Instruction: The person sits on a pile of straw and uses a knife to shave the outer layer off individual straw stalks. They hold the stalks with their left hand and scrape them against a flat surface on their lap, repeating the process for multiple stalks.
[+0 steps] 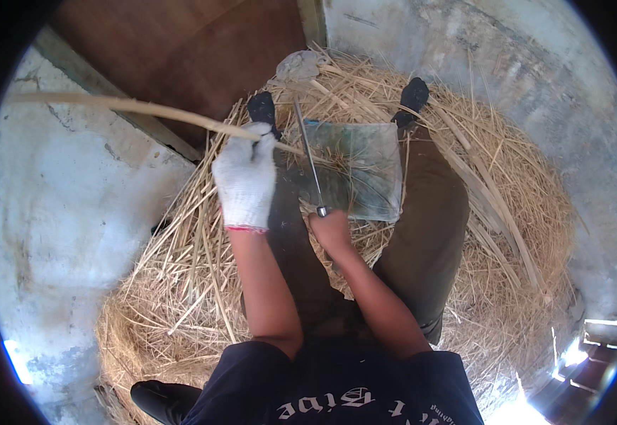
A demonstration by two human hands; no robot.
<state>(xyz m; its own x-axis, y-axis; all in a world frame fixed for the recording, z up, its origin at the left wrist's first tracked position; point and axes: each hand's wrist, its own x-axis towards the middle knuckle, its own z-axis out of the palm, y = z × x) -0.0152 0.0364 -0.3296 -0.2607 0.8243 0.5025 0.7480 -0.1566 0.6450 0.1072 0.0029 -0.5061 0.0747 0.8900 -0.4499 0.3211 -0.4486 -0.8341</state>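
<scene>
My left hand [246, 180], in a white knit glove with a red cuff, is closed round a long pale strip that looks like bamboo [159, 108]. The strip reaches out to the far left, and its short end pokes out to the right of the glove. My bare right hand [331, 230] grips a knife [307, 152] by its handle, the long narrow blade pointing up and away. The blade stands close to the strip's short end; whether they touch, I cannot tell. A greenish clear plastic sheet [378, 173] lies between my legs, with thin shavings on it.
Straw-like shavings and loose strips [188, 262] are heaped around me. My dark-trousered legs [425, 205] stretch forward on both sides of the sheet. Pale walls [74, 234] stand left and right, with a brown panel [188, 49] at the back left.
</scene>
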